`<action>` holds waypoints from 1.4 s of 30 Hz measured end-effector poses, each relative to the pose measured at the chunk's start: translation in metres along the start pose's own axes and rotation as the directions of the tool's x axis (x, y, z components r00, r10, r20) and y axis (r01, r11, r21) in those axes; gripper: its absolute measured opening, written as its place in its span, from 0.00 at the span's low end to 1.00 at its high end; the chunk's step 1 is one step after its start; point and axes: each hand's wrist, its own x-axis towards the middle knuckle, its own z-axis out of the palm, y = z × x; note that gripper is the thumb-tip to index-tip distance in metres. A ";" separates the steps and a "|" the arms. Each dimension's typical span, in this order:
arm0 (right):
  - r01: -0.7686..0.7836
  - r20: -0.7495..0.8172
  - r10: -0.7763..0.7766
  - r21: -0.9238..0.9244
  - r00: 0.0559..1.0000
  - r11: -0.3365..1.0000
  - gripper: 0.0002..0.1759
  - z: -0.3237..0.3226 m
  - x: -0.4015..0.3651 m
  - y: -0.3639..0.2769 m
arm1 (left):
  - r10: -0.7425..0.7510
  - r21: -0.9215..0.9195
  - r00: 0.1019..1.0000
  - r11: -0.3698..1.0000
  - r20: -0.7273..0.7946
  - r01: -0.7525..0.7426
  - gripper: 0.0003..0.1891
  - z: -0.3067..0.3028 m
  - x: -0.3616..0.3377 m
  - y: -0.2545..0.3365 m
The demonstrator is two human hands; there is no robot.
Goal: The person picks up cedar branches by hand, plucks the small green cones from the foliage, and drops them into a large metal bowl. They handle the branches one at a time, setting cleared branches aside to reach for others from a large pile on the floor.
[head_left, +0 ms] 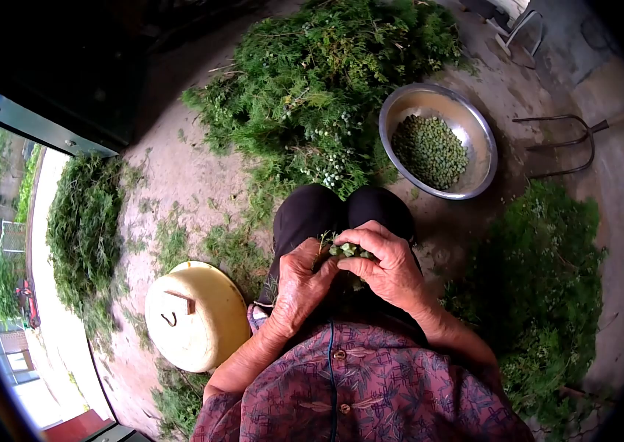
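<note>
Above my lap, my left hand (303, 281) is closed around a thin green sprig (324, 243). Close against it on the right, my right hand (386, 264) curls its thumb and fingers about a small cluster of pale green cones (346, 250). The fingertips of both hands nearly meet at this cluster. Beyond my knees to the right, a metal bowl (480, 156) holds many small green cones (431, 151). A large heap of leafy branches (305, 81), some bearing pale cones, lies on the floor in front of my knees.
An upturned cream basin (198, 317) lies at my left. More greenery lies along the left (85, 228) and at the right (540, 295). A metal fork (588, 140) rests on the floor beyond the bowl. The doorway (54, 243) is at far left.
</note>
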 end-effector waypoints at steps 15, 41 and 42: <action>-0.153 -0.046 0.653 0.957 0.756 0.245 0.08 -0.065 0.021 0.055 | -0.325 -0.361 0.946 0.881 0.010 0.307 0.08 -0.013 0.003 0.019; -0.254 0.381 0.056 0.491 0.923 0.833 0.16 -0.020 0.033 0.015 | -0.423 -0.553 0.891 0.708 0.166 0.439 0.08 -0.020 0.001 0.028; -0.201 0.393 0.020 0.426 0.919 0.882 0.14 -0.023 0.034 0.017 | -0.432 -0.523 0.884 0.719 0.177 0.456 0.09 -0.021 0.001 0.028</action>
